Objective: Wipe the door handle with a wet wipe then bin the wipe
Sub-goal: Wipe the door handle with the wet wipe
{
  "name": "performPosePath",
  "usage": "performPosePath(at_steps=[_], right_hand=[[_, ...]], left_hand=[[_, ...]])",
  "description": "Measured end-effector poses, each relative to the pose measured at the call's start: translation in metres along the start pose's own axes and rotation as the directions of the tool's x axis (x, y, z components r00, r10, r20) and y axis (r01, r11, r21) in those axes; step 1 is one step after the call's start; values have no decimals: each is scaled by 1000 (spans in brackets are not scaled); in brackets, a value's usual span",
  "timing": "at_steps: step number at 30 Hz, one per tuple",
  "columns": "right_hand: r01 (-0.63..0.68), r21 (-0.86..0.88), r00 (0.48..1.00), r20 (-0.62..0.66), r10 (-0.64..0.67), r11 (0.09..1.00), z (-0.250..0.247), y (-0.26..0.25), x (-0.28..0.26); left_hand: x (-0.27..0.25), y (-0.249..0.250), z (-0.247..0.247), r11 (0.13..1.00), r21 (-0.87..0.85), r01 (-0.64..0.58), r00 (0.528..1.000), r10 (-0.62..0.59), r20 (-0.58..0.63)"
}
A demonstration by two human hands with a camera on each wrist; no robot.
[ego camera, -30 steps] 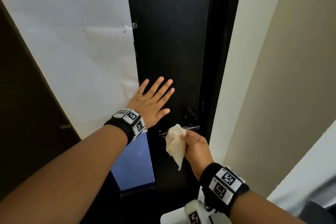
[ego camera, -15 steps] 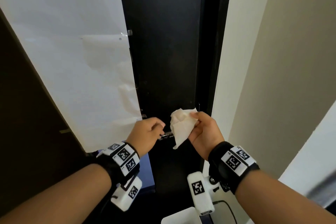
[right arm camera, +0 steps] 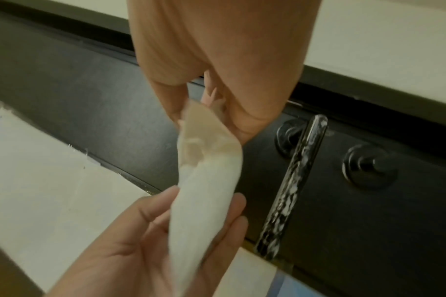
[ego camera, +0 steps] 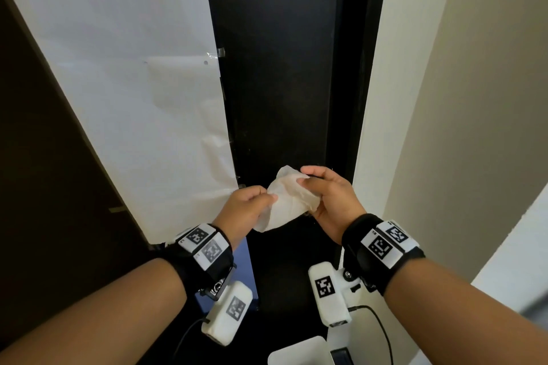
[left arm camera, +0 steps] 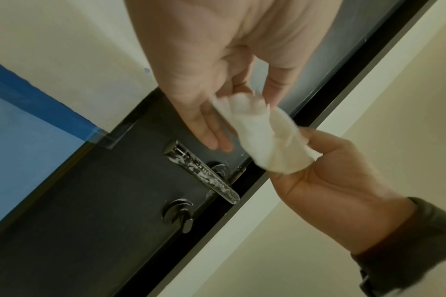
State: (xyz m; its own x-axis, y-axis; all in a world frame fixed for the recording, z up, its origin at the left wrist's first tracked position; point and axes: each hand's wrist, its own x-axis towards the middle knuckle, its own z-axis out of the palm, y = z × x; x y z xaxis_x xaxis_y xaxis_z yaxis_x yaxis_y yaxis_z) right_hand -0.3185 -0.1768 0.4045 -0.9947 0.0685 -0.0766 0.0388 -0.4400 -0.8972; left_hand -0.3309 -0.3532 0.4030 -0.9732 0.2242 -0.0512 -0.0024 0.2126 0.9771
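We held the wipe (ego camera: pixel 289 201) stretched between both hands just off the door (ego camera: pixel 275 68): left hand (ego camera: pixel 246 210) pinching one edge, right hand (ego camera: pixel 329 198) gripping the other, probably refolding it. Handle (left arm camera: pixel 201 168) untouched, smeared white.

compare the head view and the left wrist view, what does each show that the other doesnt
Only the head view shows the big white paper sheet taped to the door, both wrist bands, and the forearms. The hands hide the door handle there.

Only the left wrist view shows the door handle, streaked with white smears, the lock knob under it, and blue tape.

Both show the left hand and right hand holding the wipe between them, off the handle.
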Motion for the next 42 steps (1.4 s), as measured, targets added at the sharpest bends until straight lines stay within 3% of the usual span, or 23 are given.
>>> performPosePath(at_steps=[4,9,22,26,30,32,34,35,37,42], right_hand=[[94,-309,994,-28,-108,946,-6,-4,2],[297,-524,950,79,-301,798,-2,0,-6],[611,-630,790,449,-417,479,-8,25,-31],[608,-581,793,419,-442,542,-10,24,-36],[435,-572,859,30,-511,696,-10,21,-28],[279,-501,930,-70,-360,819,-12,20,-20],[69,-316,993,-74,-97,946,-14,20,-15],[-14,-201,999,-41,6,980,-15,21,-15],[-57,-103,998,-12,56,993,-17,22,-16],[-60,-71,998,-41,57,996,-18,22,-14]], left_hand=[[1,0,0,1000,14,10,998,-9,-67],[1,5,6,983,-133,130,990,-137,-46],[2,9,9,935,-318,159,986,-169,-3],[-3,11,10,972,-223,73,997,-78,-12],[-3,14,12,987,-160,31,999,-32,-4],[-3,16,13,990,-143,14,1000,-13,9],[-2,17,14,991,-135,-4,1000,6,18],[-1,17,15,992,-126,-13,1000,15,18],[2,16,16,996,-81,-48,999,48,1],[7,11,16,983,106,-147,987,153,-56]])
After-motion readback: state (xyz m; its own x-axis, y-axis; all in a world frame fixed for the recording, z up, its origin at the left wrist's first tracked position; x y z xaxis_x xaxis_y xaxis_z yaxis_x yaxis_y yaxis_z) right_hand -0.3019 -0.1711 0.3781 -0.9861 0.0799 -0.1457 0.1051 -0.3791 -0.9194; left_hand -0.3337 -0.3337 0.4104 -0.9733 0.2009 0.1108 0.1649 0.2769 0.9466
